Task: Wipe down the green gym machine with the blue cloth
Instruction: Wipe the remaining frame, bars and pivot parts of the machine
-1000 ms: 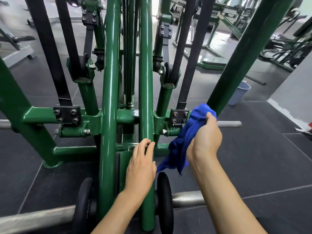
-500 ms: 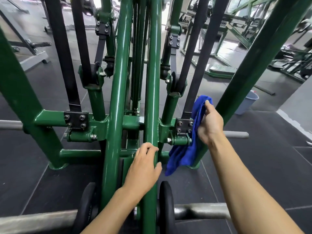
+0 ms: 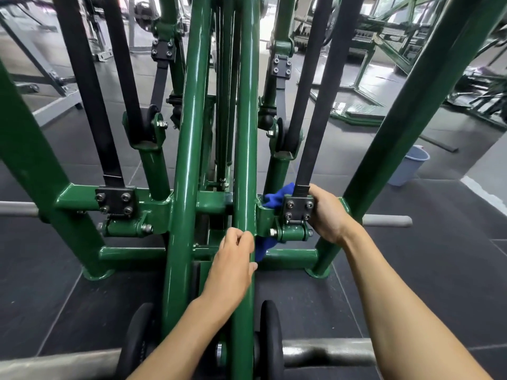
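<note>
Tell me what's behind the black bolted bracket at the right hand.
The blue cloth: a bunch shows upper left of the black bracket and a tail hangs below. Its middle, and the fingertips of the right hand, are hidden behind it.

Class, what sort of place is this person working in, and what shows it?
Most likely a gym: a green weight machine with black belts, weight plates on a steel bar, and more green machines behind on rubber floor tiles.

Crumpled blue cloth [image 3: 276,198] sits behind a crossbar of the green gym machine [image 3: 244,133], one end hanging.
</note>
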`<state>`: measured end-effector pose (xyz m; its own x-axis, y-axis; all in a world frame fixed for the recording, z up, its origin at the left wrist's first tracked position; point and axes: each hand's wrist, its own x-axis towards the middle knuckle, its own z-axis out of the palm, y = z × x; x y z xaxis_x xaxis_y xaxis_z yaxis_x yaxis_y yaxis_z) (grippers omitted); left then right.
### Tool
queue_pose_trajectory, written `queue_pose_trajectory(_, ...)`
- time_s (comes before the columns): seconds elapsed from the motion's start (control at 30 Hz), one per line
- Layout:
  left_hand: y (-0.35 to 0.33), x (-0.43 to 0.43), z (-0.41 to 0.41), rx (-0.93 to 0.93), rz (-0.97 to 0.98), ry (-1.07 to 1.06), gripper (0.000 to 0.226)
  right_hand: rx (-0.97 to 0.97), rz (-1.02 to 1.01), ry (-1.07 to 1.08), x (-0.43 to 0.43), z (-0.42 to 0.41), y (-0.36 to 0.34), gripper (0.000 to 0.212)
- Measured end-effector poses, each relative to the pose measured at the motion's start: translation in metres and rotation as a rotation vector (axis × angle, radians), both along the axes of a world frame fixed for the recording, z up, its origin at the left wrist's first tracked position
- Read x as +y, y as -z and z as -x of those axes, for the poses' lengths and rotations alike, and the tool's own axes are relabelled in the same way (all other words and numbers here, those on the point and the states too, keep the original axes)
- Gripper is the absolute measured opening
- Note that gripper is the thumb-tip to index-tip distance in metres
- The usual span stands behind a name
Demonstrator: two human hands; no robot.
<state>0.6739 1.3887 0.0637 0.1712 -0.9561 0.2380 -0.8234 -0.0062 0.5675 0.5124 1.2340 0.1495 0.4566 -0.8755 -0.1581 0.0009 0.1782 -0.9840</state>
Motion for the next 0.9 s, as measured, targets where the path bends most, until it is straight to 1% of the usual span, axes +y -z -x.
queue_pose_trajectory(0.17, 0.001, -0.001, 0.003, -0.006, 0.003, -0.021, 0.04, -0.045, -0.107, -0.013, 0.004, 0.0, 0.01, 0.064)
queue_pose_trajectory(0.3, 0.001, 0.0, 0.005, -0.002, 0.002, -0.032, 0.033, -0.046, -0.14, 0.002, 0.002, -0.001, 0.014, 0.07)
queue_pose_trajectory(0.4, 0.002, 0.0, 0.004, 0.006, 0.005, -0.025, 0.032, -0.071, -0.181, -0.007, 0.001, -0.003, 0.013, 0.068)
queue_pose_trajectory(0.5, 0.002, -0.001, 0.004, -0.003, 0.014, -0.019, 0.032, -0.049, -0.154, -0.02, 0.003, -0.007, 0.008, 0.059)
queue_pose_trajectory(0.57, 0.002, -0.001, 0.004, -0.009, 0.014, -0.017, 0.032, -0.032, -0.144, -0.04, 0.003, -0.007, 0.007, 0.063)
queue_pose_trajectory(0.63, 0.003, -0.001, 0.003, -0.006, 0.012, -0.007, 0.033, -0.024, -0.143, 0.0, 0.0, -0.002, 0.013, 0.055)
queue_pose_trajectory(0.7, 0.003, -0.001, 0.001, 0.003, 0.013, -0.001, 0.034, 0.005, -0.148, 0.023, 0.005, 0.003, 0.013, 0.056)
queue_pose_trajectory(0.8, 0.004, 0.0, 0.0, 0.008, 0.011, 0.003, 0.035, 0.006, -0.09, 0.088, 0.012, 0.018, 0.016, 0.04)
queue_pose_trajectory(0.9, 0.006, 0.002, 0.001, 0.017, 0.023, 0.001, 0.036, -0.032, -0.087, 0.12, 0.014, 0.033, 0.026, 0.041)
